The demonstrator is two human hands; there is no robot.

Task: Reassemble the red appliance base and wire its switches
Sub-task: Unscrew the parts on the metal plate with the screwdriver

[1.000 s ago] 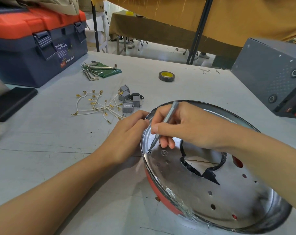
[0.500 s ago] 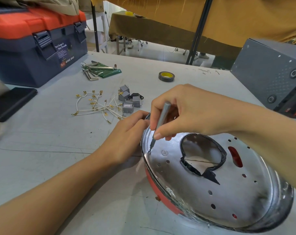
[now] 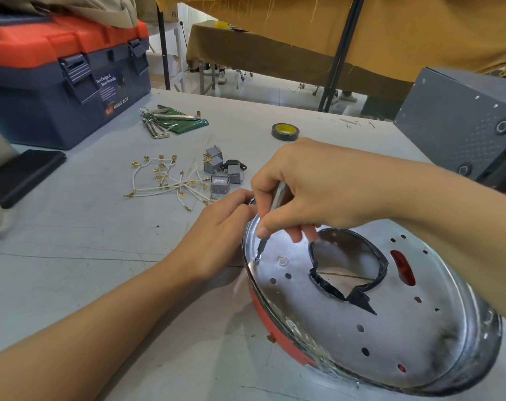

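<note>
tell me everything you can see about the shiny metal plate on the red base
The metal plate is a round, shiny silver disc seated in the red base, tilted toward the camera on the table. It has a large central cutout edged in black, a red-showing slot, and many small holes. Dark smudges mark its lower right. The left hand holds its rim, while the right hand sets a screwdriver tip on a screw near the left edge.

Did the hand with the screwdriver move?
Yes. The right hand rose and tipped the screwdriver more upright; it now sits farther above the black-edged hole.
</note>
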